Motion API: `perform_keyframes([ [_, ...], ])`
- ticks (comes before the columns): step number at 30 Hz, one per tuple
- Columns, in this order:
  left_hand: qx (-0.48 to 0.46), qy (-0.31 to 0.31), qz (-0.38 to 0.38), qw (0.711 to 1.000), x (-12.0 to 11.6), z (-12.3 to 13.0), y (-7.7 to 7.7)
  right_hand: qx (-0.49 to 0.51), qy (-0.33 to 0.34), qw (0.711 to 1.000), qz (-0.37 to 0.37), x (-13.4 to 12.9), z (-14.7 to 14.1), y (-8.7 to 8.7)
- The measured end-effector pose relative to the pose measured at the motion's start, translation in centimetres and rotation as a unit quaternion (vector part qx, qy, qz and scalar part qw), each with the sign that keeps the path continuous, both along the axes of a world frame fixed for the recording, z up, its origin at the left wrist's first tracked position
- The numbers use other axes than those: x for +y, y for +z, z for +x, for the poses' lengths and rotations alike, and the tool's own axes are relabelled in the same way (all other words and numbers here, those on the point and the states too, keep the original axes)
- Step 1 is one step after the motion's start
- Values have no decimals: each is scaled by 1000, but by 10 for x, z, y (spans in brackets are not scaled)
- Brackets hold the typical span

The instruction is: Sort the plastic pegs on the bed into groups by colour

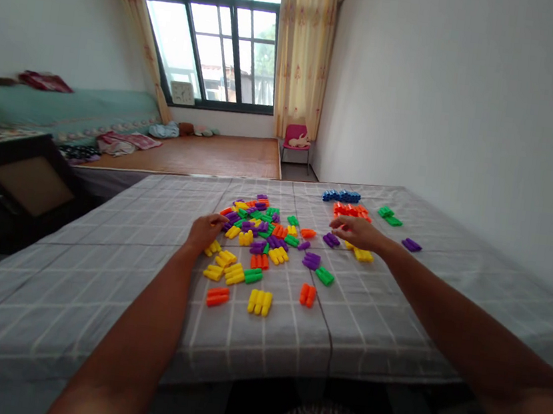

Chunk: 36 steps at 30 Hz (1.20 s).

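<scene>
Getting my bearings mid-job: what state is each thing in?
Mixed pieces: colours jumbled, loosely heaped
Left hand: at the heap's left edge; grip unclear
Right hand: half-curled; grip unclear
Blue pieces: grouped together
Orange group: gathered, partly hidden
Curtains: drawn aside
Window: open or shut unclear
Tablecloth: spread, creased

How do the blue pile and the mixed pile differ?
The blue pile is one colour; the mixed pile has yellow, green, purple and orange pieces. The blue pile is small and compact; the mixed pile is larger and looser. The blue pile lies farther back than the mixed pile. Both lie on the grey cloth.
</scene>
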State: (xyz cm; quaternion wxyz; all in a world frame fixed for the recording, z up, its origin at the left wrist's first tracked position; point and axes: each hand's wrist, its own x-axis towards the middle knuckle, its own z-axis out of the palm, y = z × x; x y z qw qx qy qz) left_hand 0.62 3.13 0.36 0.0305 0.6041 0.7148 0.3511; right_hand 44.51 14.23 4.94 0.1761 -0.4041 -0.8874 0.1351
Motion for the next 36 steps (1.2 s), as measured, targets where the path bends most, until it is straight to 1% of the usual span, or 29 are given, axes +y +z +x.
perform_keyframes([
  [2, 25, -2, -3, 1000, 1, 1, -2, -21, 51, 998, -3, -6, -30, -3],
  [3, 38, -4, -5, 999, 1, 1, -4, -37, 68, 997, 9, -8, -44, -6],
  [6, 59, -8, -6, 998, 1, 1, -6, -85, 78, 992, 59, -11, -82, -13],
  [8, 59, -14, -2, 998, 1, 1, -7, -100, 78, 989, 74, -10, -103, -18],
  [10, 54, -17, 2, 998, 1, 2, -8, -94, 97, 988, 67, -10, -118, -23],
  [12, 52, -18, 2, 999, 1, 2, -9, -65, 121, 990, 39, -10, -128, -26],
  [15, 53, -18, -2, 998, 2, 4, -9, -9, 122, 992, 3, -12, -141, -25],
  [18, 50, -13, -8, 999, 2, 5, -8, 38, 132, 990, 31, -21, -160, -21],
  [20, 50, -17, -11, 999, 0, 6, -6, 62, 175, 981, 51, -33, -177, -19],
  [23, 52, -22, -13, 998, -1, 7, -3, 57, 240, 966, 78, -54, -203, -19],
  [26, 44, -21, -16, 999, -2, 6, -3, 39, 248, 964, 85, -68, -215, -17],
  [28, 41, -22, -16, 999, -1, 3, -4, 63, 235, 968, 65, -67, -211, -13],
  [29, 41, -22, -16, 999, 0, 1, -5, 85, 218, 971, 55, -63, -204, -11],
  [31, 39, -24, -16, 999, 2, -2, -6, 131, 165, 977, 36, -49, -178, -6],
  [33, 37, -24, -19, 999, 2, -4, -6, 166, 108, 980, 20, -27, -136, -2],
  [35, 38, -22, -22, 999, 3, -5, -5, 178, 52, 983, 5, -1, -79, 1],
  [36, 39, -20, -23, 999, 3, -5, -5, 167, 13, 986, -6, 12, -48, 2],
])
